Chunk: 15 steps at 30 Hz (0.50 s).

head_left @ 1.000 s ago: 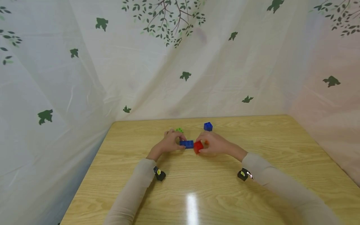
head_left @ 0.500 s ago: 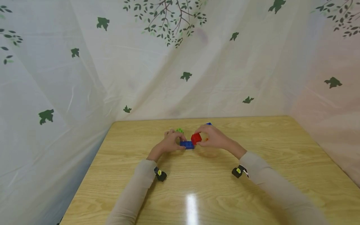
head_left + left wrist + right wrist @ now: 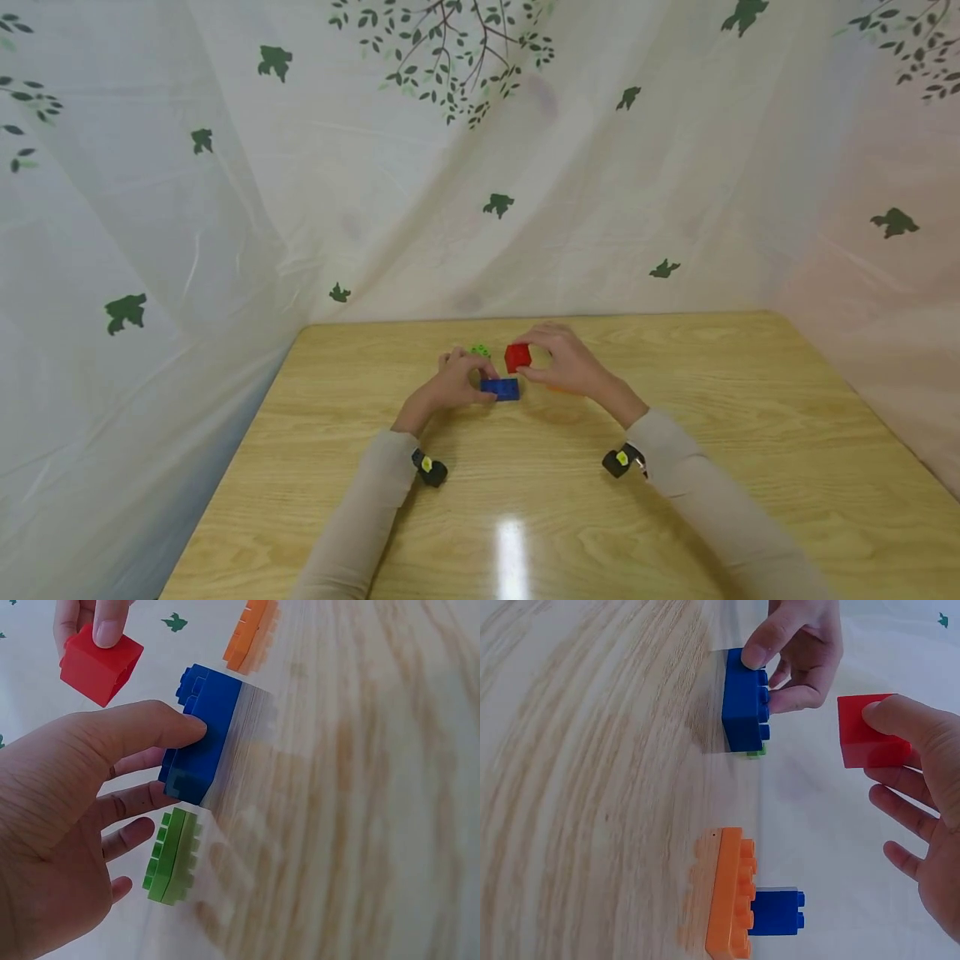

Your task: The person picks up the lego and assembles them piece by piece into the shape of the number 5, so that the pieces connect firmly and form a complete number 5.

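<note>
My left hand (image 3: 453, 386) pinches a long blue building brick (image 3: 502, 389) between thumb and fingers, and the brick rests on the table with its studs up. My right hand (image 3: 567, 364) pinches a square red building brick (image 3: 517, 357), raised off the table above and just behind the blue one. In the right wrist view the red brick (image 3: 870, 731) and the blue brick (image 3: 742, 701) stand apart. Thumb and fingers grip the red brick (image 3: 101, 666) from opposite sides in the left wrist view.
A green brick (image 3: 171, 855) lies beyond my left hand. An orange brick (image 3: 731, 892) lies on the table (image 3: 570, 500) near my right hand, with a smaller blue brick (image 3: 775, 911) behind it. A printed curtain (image 3: 570, 167) hangs along the table's back edge.
My right hand has lifted the red brick off the table and carried it up and leftward, behind the long blue brick. The left hand has stayed on the blue brick.
</note>
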Tool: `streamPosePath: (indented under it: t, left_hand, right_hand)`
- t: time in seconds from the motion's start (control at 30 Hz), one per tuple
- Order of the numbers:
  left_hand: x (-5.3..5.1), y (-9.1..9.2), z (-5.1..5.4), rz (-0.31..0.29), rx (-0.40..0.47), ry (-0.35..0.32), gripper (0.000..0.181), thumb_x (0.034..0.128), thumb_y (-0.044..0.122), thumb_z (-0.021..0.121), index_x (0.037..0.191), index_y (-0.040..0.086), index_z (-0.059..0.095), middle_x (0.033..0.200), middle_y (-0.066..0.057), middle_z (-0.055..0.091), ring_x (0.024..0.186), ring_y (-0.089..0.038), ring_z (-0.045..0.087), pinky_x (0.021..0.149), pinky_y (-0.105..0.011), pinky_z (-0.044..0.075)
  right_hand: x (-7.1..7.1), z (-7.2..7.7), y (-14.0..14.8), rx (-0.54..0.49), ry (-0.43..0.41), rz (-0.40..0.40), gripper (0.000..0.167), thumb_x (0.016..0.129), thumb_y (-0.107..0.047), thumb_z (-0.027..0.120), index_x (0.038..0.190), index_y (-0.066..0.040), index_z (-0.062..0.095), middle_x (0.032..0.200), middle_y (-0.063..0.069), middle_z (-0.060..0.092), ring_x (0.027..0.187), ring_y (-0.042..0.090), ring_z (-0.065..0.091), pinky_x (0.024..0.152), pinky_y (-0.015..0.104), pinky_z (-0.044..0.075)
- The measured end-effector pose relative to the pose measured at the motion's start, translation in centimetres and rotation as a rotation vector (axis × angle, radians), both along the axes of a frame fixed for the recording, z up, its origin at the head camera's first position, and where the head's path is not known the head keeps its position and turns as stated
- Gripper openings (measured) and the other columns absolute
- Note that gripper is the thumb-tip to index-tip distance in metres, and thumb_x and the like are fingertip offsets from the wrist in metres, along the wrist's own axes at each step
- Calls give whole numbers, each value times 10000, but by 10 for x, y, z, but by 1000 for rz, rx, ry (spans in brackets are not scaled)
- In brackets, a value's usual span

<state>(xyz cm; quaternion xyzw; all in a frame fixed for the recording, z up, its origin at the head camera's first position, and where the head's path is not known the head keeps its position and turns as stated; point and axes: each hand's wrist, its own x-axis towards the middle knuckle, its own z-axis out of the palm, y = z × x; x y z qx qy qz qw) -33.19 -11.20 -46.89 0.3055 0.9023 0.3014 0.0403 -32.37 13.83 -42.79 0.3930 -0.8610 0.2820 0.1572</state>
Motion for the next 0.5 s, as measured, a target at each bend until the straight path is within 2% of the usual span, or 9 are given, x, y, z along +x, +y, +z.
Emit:
streamPosePath:
  t: [0.13, 0.5]
  left_hand:
    - [1, 1, 0, -3, 16, -8, 209, 837, 207, 844, 999, 170, 716, 1018, 11, 687, 1077, -240, 417, 963, -509, 194]
    - [2, -1, -2, -4, 26, -4, 209, 844, 210, 842, 1005, 170, 716, 1020, 18, 686, 1101, -254, 423, 959, -492, 197]
  right_hand:
    - [0, -4, 1, -28, 1, -13, 366, 840, -190, 843, 1169, -74, 731, 1083, 60, 753, 1051, 309, 653, 1036, 576, 415]
    - [-4, -13, -1, -79, -65, -11, 379, 832, -170, 852, 1178, -66, 741, 1093, 82, 759, 1039, 296, 647, 958, 526, 452]
